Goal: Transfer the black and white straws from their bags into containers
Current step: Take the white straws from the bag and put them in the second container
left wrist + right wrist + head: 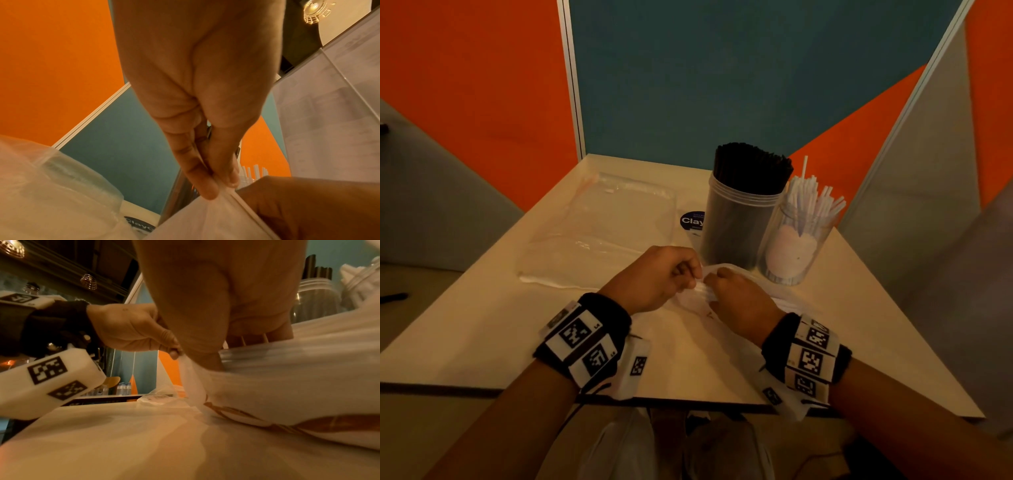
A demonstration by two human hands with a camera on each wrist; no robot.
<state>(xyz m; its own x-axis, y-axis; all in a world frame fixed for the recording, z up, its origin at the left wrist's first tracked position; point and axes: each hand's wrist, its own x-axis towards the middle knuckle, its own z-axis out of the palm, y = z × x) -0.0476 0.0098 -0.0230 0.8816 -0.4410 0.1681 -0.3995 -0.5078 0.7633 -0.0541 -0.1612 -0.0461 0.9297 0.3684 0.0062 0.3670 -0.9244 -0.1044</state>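
Two forearms wearing black wristbands with square-patterned white marker blocks reach forward over a pale table (482,329). At the middle of the table, the left hand (654,277) and right hand (739,301) meet at the mouth of a clear plastic bag (726,274). Each hand pinches the bag's top edge between thumb and curled fingers, the left fingertips (207,191) closed tight on the thin plastic. This bag lies flat under the right hand, running from the hands toward the right; whether straws remain inside cannot be told.

Just behind the hands stand two clear containers, side by side and touching. One, the taller container (739,222), is packed with black straws (753,164) standing upright, ends pointing up. To its right, the shorter container (798,246) holds white straws (811,195), upright but fanning outward to the right.

Another clear bag (599,226) lies flat on the table's left side, its long axis running away from the person.
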